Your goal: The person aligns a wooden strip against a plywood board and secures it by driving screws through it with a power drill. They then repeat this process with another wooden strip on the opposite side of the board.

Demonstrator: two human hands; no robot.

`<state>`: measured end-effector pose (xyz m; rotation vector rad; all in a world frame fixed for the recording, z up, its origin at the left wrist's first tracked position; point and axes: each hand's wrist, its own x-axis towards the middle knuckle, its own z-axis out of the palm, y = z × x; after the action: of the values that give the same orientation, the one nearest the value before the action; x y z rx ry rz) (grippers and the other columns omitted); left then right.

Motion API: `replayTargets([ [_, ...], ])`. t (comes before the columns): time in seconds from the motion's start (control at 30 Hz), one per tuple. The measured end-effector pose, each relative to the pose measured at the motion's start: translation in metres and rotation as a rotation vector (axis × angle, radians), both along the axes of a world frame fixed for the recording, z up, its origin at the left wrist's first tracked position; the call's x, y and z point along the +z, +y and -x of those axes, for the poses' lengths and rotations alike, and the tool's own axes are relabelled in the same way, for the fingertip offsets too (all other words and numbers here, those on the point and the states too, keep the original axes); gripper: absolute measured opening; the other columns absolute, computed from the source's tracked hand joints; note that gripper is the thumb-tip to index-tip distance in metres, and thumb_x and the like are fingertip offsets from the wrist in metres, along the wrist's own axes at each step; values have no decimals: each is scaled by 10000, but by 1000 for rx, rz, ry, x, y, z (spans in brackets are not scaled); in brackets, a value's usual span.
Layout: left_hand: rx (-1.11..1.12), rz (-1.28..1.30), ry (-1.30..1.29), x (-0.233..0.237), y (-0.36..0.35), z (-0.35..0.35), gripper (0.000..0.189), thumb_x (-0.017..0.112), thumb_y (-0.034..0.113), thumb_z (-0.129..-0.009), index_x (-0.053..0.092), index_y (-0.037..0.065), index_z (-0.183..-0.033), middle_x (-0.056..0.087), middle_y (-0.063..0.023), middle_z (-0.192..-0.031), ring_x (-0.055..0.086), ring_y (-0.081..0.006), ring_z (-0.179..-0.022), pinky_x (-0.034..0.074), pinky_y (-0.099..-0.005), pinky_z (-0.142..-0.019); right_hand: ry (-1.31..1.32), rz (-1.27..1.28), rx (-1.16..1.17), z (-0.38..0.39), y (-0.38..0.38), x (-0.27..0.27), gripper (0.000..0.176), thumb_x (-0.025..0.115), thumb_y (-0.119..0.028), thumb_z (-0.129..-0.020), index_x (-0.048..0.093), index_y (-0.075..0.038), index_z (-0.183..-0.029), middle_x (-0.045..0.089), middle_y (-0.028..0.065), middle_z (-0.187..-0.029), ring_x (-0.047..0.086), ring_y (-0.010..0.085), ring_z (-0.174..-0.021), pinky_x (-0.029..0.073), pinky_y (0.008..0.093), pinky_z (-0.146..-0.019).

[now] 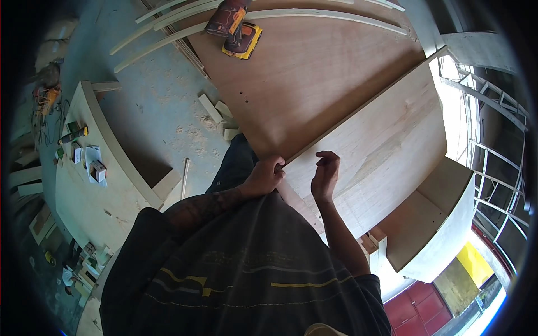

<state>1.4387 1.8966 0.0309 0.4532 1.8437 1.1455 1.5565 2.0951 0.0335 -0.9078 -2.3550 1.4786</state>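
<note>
My left hand (268, 176) is closed at the near corner of a pale plywood panel (381, 151), fingers bent around its edge. What lies inside those fingers is mostly hidden. My right hand (326, 176) is raised over the panel's face, just right of the left hand. Its fingers are loosely curled with a small gap at the tips, and no object shows between them. Beyond the panel's long edge spreads a reddish-brown plywood sheet (291, 78). On that sheet rests a cordless drill (236, 31) with a yellow-trimmed battery.
Thin curved wooden strips (314, 13) cross the far side. Wood offcuts (210, 109) and sawdust lie on the floor at left. A curved plywood piece (84, 185) there carries a small box (97, 170) and tools. Another curved plywood piece (431, 218) stands at right.
</note>
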Motion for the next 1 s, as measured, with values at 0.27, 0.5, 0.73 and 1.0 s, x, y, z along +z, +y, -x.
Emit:
replayTargets([
  [0.27, -83, -147, 207, -19, 1, -4, 254, 662, -4, -951, 560, -61, -1176, 666, -133, -788, 702, -193, -664, 561, -375, -661, 270, 700, -619, -21, -6, 26, 491, 614, 97, -966, 478, 71, -1437, 688, 184, -1192, 702, 227, -1143, 567, 374, -1055],
  [0.5, -208, 9, -14, 2, 15, 18, 261, 672, 5, -965, 531, -55, -1177, 671, -124, -789, 697, -180, -644, 570, -348, -589, 251, 505, -723, -14, -46, 33, 498, 689, 52, -958, 511, 94, -1422, 737, 170, -1161, 719, 237, -1147, 573, 355, -1043],
  [0.73, -402, 217, -195, 7, 29, 44, 254, 709, 40, -964, 525, 4, -1135, 661, -102, -797, 696, -173, -649, 582, -319, -521, 82, -140, -602, 9, -82, -22, 271, 717, 14, -900, 752, -111, -1138, 779, 44, -1073, 716, 232, -993, 566, 385, -885],
  [1.0, -432, 87, 7, -27, 9, 35, 341, 767, 140, -951, 571, 23, -1204, 726, -145, -909, 761, -211, -795, 609, -404, -713, 98, -435, -602, 16, -98, -24, 194, 713, 51, -874, 726, -83, -1014, 751, 100, -1009, 708, 289, -967, 560, 386, -862],
])
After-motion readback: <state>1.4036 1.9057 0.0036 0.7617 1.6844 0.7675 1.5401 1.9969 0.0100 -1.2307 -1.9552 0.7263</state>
